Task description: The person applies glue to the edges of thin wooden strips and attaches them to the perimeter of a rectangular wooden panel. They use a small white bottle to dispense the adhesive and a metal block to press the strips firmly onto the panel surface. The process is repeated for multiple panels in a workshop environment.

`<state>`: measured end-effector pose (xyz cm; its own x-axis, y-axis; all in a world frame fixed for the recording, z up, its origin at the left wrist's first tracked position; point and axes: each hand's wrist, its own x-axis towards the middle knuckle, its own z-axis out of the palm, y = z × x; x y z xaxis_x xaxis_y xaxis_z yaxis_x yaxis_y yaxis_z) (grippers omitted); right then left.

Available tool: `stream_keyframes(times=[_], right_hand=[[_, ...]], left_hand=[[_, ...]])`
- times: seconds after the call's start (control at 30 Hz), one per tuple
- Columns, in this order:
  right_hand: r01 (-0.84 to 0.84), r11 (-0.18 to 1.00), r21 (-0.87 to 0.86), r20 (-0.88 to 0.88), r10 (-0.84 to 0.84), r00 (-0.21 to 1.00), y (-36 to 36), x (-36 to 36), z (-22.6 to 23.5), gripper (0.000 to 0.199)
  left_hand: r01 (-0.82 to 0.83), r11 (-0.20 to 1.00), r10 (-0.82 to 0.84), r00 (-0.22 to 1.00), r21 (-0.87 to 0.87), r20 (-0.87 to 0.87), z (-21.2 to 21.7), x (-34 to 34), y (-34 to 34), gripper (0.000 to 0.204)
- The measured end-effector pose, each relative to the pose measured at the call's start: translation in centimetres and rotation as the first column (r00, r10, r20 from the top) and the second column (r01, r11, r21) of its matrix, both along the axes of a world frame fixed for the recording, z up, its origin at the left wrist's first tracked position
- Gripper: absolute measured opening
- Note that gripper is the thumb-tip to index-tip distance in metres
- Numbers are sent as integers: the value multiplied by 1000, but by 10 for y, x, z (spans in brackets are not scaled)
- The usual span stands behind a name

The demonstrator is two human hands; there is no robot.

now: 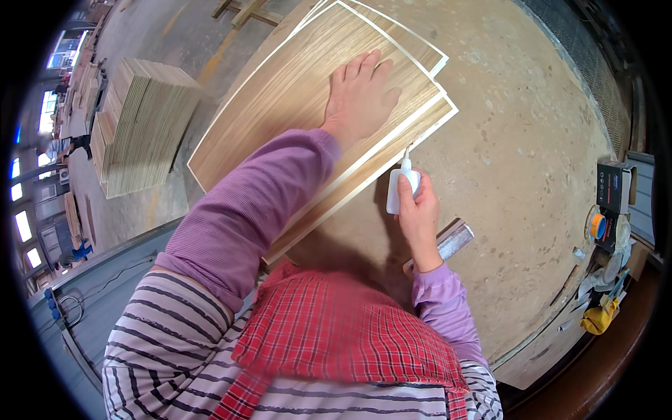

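Wood-grain panels (280, 98) with pale edges lie fanned in a stack on the worktable. My left hand (360, 94) rests flat on the upper panel, fingers spread. In my right hand (420, 217) is a small white squeeze bottle (395, 193) with a thin nozzle, held upright in the picture. Its tip meets or nearly meets the pale edge of a lower panel; exact contact is too small to tell. Just beside my right wrist lies a metal-faced block or bar (455, 239), partly hidden by the hand.
The brown worktable (518, 168) has stained spots. At its right edge are dark boxes (616, 187), an orange-centred roll (596, 226) and a yellow item (599, 318). A tall stack of boards (143, 129) stands on the floor at left, with wooden bars (248, 12) beyond.
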<state>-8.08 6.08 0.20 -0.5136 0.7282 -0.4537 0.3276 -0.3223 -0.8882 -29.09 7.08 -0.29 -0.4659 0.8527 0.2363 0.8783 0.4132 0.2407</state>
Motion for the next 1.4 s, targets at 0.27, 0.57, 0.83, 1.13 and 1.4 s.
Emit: stream_keyframes(times=[0.27, 0.57, 0.83, 1.13, 1.4], right_hand=[[-14, 992, 124, -19, 16, 1000, -3, 2, -13, 30], [17, 997, 74, -35, -14, 999, -6, 9, -4, 29], [149, 973, 178, -226, -107, 968, 20, 60, 28, 38], [19, 897, 442, -261, 108, 959, 47, 119, 52, 30], [128, 344, 930, 147, -669, 729, 273, 328, 31, 37]], left_hand=[[-2, 1000, 2, 1000, -15, 11, 1, 1, 1, 51], [8, 1000, -8, 999, -4, -48, -4, 0, 1, 52], [349, 874, -409, 903, 337, 127, 21, 23, -5, 49], [545, 819, -200, -19, 178, 980, 49, 159, 1, 32], [-305, 865, -366, 159, 398, 917, 17, 59, 11, 28]])
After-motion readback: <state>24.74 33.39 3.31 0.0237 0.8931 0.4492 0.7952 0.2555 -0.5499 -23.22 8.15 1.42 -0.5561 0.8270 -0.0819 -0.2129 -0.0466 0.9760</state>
